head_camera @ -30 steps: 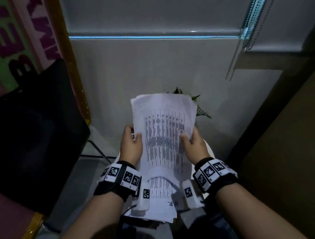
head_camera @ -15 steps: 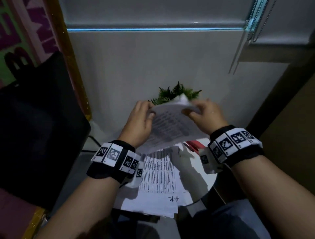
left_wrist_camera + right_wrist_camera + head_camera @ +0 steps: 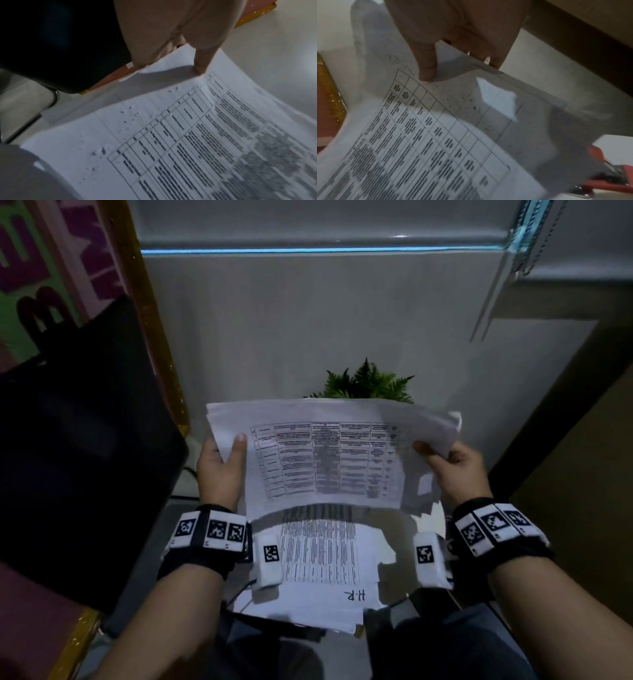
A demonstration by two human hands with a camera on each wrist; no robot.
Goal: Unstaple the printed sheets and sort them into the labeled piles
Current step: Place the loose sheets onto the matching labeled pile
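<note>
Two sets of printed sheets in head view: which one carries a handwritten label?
The lower pile, lying flat on the table, has "H.R" handwritten on it. The held sheets show only a printed table.

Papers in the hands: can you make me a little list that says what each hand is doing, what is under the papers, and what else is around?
left hand: grips the left edge of the sheets, thumb on top
right hand: pinches the right edge of the same sheets
sheets: held in the air, printed table facing up
pile: lies below the sheets, marked "H.R"
plant: green, behind the sheets
red tool: lies under the sheets' right side; kind unclear
chair: black, on the left
</note>
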